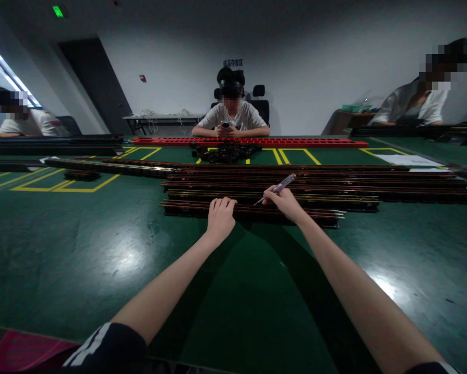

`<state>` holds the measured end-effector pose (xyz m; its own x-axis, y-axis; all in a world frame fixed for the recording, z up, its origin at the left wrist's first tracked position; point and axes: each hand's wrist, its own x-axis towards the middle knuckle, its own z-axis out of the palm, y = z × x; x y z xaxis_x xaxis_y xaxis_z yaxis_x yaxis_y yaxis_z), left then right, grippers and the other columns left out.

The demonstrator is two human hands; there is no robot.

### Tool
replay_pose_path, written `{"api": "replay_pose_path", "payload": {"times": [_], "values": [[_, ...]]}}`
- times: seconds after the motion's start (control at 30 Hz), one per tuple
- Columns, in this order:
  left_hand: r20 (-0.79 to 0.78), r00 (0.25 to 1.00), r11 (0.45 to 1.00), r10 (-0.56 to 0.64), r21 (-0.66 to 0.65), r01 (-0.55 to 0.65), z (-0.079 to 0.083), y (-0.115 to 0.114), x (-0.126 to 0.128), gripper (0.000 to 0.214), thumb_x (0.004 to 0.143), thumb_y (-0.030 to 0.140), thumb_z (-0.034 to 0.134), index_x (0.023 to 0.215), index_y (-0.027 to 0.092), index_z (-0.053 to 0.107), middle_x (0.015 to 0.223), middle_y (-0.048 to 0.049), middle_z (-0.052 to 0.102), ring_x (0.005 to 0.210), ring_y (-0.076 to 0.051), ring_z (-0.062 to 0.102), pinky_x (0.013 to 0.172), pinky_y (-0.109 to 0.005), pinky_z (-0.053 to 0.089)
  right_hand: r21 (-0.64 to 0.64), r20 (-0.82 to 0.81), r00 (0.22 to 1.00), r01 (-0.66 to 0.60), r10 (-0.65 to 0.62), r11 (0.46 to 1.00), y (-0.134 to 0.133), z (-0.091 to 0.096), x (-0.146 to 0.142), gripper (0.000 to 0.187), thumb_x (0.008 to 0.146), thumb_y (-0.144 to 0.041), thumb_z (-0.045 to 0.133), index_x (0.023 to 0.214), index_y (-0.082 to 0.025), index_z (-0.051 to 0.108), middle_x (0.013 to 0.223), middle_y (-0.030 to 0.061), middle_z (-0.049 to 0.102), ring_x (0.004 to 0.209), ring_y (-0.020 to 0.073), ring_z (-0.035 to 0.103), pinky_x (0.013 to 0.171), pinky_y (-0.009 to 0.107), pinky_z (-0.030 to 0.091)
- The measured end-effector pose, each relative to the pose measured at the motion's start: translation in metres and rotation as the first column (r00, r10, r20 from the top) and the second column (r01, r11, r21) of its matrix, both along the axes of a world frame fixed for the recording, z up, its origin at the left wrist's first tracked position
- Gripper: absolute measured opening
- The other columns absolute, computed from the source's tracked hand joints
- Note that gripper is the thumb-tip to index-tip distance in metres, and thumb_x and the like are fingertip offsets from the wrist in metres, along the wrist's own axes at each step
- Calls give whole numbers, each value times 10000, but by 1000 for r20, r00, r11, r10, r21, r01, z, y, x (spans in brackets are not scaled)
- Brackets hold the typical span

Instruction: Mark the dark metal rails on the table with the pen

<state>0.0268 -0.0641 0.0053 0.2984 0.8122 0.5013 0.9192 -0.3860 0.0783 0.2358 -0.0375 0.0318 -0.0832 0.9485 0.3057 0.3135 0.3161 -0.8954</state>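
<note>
My right hand (280,200) is closed around a slim pen-shaped tool with a clear handle (286,182). Its thin tip points down and left, over the dark strips; whether it touches one I cannot tell. Left of it, my left hand (221,218) has its fingers curled over the nearest long dark strip (190,209), gripping its edge. Behind both hands lie several more long, thin strips (334,184) side by side, dark with coppery and yellowish edges. The part of the front strip under my left fingers is hidden.
The green table (101,234) has yellow tape marks (73,190). A pile of small black parts (227,152) lies before a long red rail (295,141). More strips extend left, and white paper (408,160) lies right. A person (233,117) sits opposite; others sit at both sides.
</note>
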Motion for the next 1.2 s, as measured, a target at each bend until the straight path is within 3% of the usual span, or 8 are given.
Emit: {"api": "replay_pose_path", "payload": {"times": [0.2, 0.53, 1.2], "values": [[33, 999, 999, -43, -5, 43, 0, -1, -1, 447, 802, 11, 368, 1145, 160, 613, 1131, -83, 650, 1111, -217, 558, 1074, -435, 344, -10, -58, 998, 28, -28, 1000, 4, -6, 2, 143, 786, -290, 561, 692, -183, 579, 598, 14, 652, 633, 161, 629, 728, 312, 507], [-7, 995, 995, -104, 7, 104, 1, -3, 2, 356, 850, 292, 497, 1169, 171, 597, 1131, -90, 648, 1067, -248, 562, 1002, -432, 372, 37, -46, 999, 20, -19, 999, 2, -7, 0, 177, 783, -350, 569, 725, -183, 571, 599, 23, 653, 630, 175, 626, 722, 327, 489], [-13, 997, 997, -77, 25, 77, 0, -4, 6, 313, 883, 276, 457, 1146, 182, 596, 1116, -89, 651, 1058, -252, 566, 968, -424, 378, 52, 66, 996, 58, -62, 997, -2, 5, 4, 138, 806, -280, 562, 711, -184, 589, 612, 34, 676, 633, 181, 651, 721, 323, 514]]}}
